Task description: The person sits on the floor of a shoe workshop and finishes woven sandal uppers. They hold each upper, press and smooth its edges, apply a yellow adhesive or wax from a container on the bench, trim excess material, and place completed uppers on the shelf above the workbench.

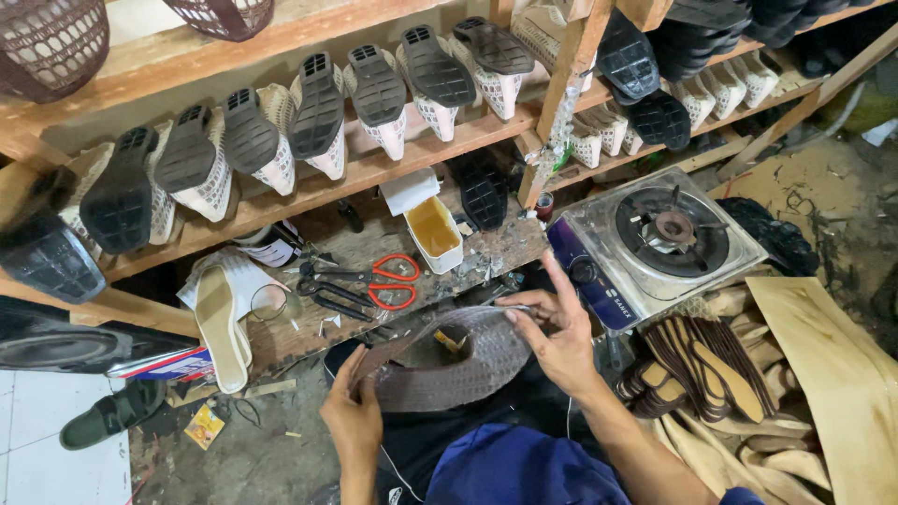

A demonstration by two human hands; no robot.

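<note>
1. One view only: a head-worn camera, looking steeply down and forward from above the person's lap.
2. It faces a wooden shelf (374, 168) along the upper frame, seen from above and in front.
3. The left hand (351, 416) and right hand (561, 337) sit low and central, close to the lens.
4. A gas stove (655, 238) lies right of centre, the tiled floor (56, 440) at lower left.
5. With no second view, no area is shared.
</note>
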